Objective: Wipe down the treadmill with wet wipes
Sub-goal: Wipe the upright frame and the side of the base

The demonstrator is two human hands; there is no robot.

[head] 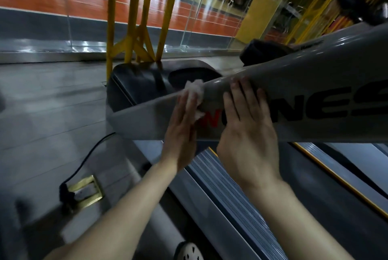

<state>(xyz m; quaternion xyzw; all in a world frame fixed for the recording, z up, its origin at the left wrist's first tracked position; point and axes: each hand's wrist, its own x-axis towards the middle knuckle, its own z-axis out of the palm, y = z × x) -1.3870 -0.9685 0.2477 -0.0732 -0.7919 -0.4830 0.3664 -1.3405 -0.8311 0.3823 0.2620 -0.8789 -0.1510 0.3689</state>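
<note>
The treadmill's grey upright post (294,92) slants across the view and carries black and red lettering. A crumpled white wet wipe (196,96) is pressed flat against the post under my left hand (182,131), fingers extended over it. To the right, my right hand (247,125) rests on the post with fingers spread, its fingertips curled over the post's upper edge and part of the lettering covered. Below the post run the treadmill's ribbed side rail (226,186) and dark belt (357,217).
The black motor cover (138,85) sits at the treadmill's front. A black power cable (88,155) runs over the grey floor to a brass floor socket (86,192). Yellow metal posts (134,18) and a glass partition stand behind. A white wheel (190,251) shows at the bottom.
</note>
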